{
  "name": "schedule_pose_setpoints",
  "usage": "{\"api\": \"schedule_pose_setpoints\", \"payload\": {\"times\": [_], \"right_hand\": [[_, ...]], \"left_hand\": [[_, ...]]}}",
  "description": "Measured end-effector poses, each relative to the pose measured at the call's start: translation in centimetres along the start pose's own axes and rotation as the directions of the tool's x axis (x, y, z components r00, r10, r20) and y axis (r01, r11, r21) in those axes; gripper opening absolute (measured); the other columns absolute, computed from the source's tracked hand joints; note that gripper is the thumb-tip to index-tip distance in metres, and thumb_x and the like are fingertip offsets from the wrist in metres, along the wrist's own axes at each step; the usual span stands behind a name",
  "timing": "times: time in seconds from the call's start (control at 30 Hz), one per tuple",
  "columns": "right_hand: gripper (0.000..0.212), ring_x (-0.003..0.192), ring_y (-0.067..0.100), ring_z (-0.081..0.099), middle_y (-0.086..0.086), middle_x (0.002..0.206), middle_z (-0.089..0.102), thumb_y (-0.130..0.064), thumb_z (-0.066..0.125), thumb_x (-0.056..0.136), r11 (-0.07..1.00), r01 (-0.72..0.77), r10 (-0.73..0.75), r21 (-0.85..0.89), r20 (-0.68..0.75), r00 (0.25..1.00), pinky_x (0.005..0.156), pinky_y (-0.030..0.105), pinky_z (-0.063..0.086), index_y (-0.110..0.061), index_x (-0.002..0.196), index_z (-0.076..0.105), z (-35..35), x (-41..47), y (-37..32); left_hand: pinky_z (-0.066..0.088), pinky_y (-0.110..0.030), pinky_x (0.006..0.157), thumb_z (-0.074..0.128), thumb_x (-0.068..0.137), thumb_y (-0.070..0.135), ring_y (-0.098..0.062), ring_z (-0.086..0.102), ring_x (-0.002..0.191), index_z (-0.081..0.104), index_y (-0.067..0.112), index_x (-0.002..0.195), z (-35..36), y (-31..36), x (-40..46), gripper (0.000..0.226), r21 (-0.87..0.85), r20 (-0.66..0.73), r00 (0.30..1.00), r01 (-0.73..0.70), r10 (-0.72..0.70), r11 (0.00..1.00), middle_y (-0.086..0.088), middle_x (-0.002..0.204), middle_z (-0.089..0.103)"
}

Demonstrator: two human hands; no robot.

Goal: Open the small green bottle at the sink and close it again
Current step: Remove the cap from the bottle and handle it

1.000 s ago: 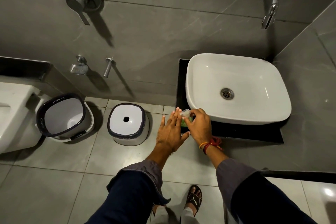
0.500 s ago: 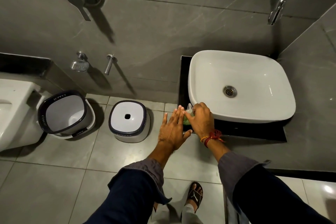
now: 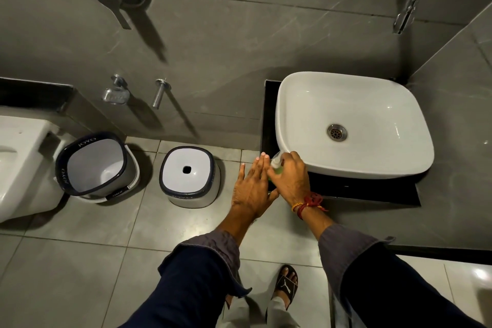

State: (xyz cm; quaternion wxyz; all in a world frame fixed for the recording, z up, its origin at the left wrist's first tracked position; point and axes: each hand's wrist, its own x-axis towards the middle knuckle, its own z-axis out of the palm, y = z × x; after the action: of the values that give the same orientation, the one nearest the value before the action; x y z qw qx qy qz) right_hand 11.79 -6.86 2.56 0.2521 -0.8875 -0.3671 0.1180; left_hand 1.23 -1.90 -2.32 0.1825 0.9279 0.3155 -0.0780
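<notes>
Bottle: the small green plastic bottle with a clear cap (image 3: 277, 164) stands at the front left corner of the black counter slab (image 3: 372, 190), just beside the near left rim of the white rounded-square ceramic basin (image 3: 298, 104).
Axis: its long axis looks roughly upright, clear cap end leaning towards the basin; the lower body is hidden behind the hands.
Right hand: the right hand (image 3: 291, 177) curls round the bottle, fingers gripping at the cap; whether the cap is seated cannot be told.
Left hand: the left hand (image 3: 251, 186) lies flat with straight fingers close together, its edge against the bottle's left side.
Edges: the counter's left edge drops just behind the left hand.
Open room: bare grey tiled floor (image 3: 80, 261) below and left; the white square stool with dark rim (image 3: 189, 176) stands well apart.
</notes>
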Motion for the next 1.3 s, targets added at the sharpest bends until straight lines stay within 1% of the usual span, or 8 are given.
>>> {"api": "schedule_pose_setpoints", "payload": {"times": [0.13, 0.37, 0.53, 0.77, 0.9, 1.1, 1.2, 1.3], "right_hand": [[0.04, 0.103, 0.031, 0.064, 0.018, 0.114, 0.064, -0.031, 0.066, 0.093, 1.0, 0.008, -0.008, -0.011, 0.024, 1.0, 0.084, 0.038, 0.057, 0.001, 0.115, 0.063, 0.1, 0.0, 0.4], [0.048, 0.089, 0.026, 0.065, 0.013, 0.104, 0.064, -0.048, 0.067, 0.086, 0.999, -0.035, 0.035, -0.014, -0.031, 0.999, 0.069, 0.033, 0.056, -0.004, 0.104, 0.067, -0.3, -0.3, 0.0], [0.04, 0.097, 0.03, 0.066, 0.017, 0.109, 0.065, -0.032, 0.07, 0.087, 0.998, -0.021, 0.021, 0.054, -0.004, 1.0, 0.082, 0.037, 0.06, 0.0, 0.111, 0.065, 0.0, -0.5, 0.3], [0.047, 0.095, 0.028, 0.067, 0.014, 0.106, 0.069, -0.046, 0.072, 0.085, 0.978, -0.17, 0.177, 0.125, -0.048, 0.983, 0.079, 0.037, 0.06, -0.004, 0.106, 0.068, 0.1, -0.6, -0.1], [0.044, 0.096, 0.027, 0.067, 0.013, 0.107, 0.067, -0.041, 0.074, 0.085, 0.96, -0.169, 0.19, 0.223, -0.079, 0.979, 0.083, 0.041, 0.061, -0.003, 0.105, 0.069, 0.4, -1.2, -0.6], [0.041, 0.097, 0.031, 0.067, 0.015, 0.108, 0.066, -0.039, 0.071, 0.088, 0.967, -0.203, 0.216, 0.156, -0.076, 0.973, 0.081, 0.039, 0.06, 0.0, 0.102, 0.067, 0.4, -0.9, -0.7], [0.048, 0.099, 0.029, 0.066, 0.014, 0.112, 0.065, -0.046, 0.069, 0.088, 0.979, -0.176, 0.183, 0.107, -0.06, 0.981, 0.082, 0.039, 0.061, -0.002, 0.109, 0.067, 0.0, -1.0, -0.6], [0.043, 0.105, 0.029, 0.065, 0.015, 0.115, 0.063, -0.037, 0.068, 0.09, 0.983, -0.109, 0.117, 0.144, -0.045, 0.992, 0.091, 0.044, 0.059, -0.002, 0.114, 0.066, 0.1, -1.4, -0.2]], "left_hand": [[-0.005, -0.049, 0.124, 0.028, 0.097, 0.07, -0.021, -0.007, 0.157, -0.006, 0.015, 0.161, 0.2, 0.2, 0.1, 0.091, 0.031, 0.007, 1.0, 0.003, -0.003, 1.0, -0.004, 0.17, -0.011], [-0.003, -0.049, 0.127, 0.029, 0.097, 0.07, -0.02, -0.008, 0.157, -0.005, 0.015, 0.162, 0.2, 0.4, -0.3, 0.092, 0.036, 0.007, 1.0, 0.007, -0.008, 0.999, -0.005, 0.17, -0.011], [-0.001, -0.049, 0.127, 0.027, 0.097, 0.07, -0.02, -0.01, 0.157, -0.006, 0.014, 0.161, 0.0, 0.8, -0.3, 0.092, 0.037, 0.012, 1.0, 0.019, -0.02, 0.999, -0.006, 0.17, -0.013], [-0.004, -0.049, 0.126, 0.027, 0.097, 0.07, -0.022, -0.012, 0.156, -0.009, 0.013, 0.161, 0.1, 0.8, -0.2, 0.093, 0.059, 0.028, 0.999, 0.027, -0.029, 0.998, -0.007, 0.169, -0.015], [-0.003, -0.05, 0.127, 0.029, 0.098, 0.068, -0.023, -0.011, 0.157, -0.01, 0.012, 0.16, 0.0, 0.8, -0.3, 0.093, 0.073, 0.023, 1.0, 0.018, -0.02, 0.997, -0.008, 0.17, -0.015], [-0.003, -0.05, 0.126, 0.027, 0.098, 0.07, -0.024, -0.011, 0.156, -0.011, 0.01, 0.16, 0.1, 0.8, -0.2, 0.094, 0.116, 0.039, 0.999, 0.019, -0.023, 0.993, -0.009, 0.169, -0.015], [-0.002, -0.051, 0.126, 0.024, 0.097, 0.071, -0.024, -0.012, 0.156, -0.011, 0.011, 0.16, 0.0, 0.9, -0.2, 0.094, 0.107, 0.039, 0.999, 0.024, -0.028, 0.994, -0.01, 0.169, -0.016], [-0.002, -0.051, 0.126, 0.024, 0.097, 0.07, -0.024, -0.011, 0.156, -0.012, 0.011, 0.16, -0.1, 1.0, -0.4, 0.093, 0.111, 0.033, 0.999, 0.022, -0.026, 0.994, -0.01, 0.169, -0.015]]}}
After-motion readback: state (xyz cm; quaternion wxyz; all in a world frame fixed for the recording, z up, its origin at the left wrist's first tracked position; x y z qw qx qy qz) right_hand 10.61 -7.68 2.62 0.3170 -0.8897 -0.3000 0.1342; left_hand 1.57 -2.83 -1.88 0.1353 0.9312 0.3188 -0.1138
